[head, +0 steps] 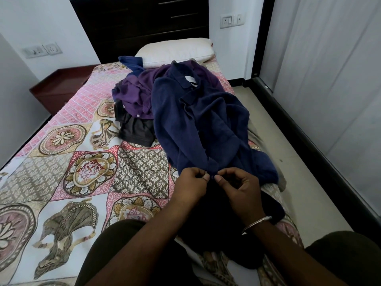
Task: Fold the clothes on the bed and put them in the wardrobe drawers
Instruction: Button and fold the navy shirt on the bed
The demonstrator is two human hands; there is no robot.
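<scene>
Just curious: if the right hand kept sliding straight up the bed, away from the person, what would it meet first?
Probably the navy blue shirt itself: the right hand already pinches its near edge, and the shirt lies stretched ahead of it.

Near hem of the navy shirt (202, 124) is lost in shadow behind the left hand (192, 182) and right hand (237, 184); what each grip pinches there is too small to tell. Purple shirt (136, 93) and black garment (136, 131) are partly buried in the pile. Pillow (175, 51) near edge covered. Bed (61, 162) cut off left and near; headboard (134, 23) cropped at top.
</scene>
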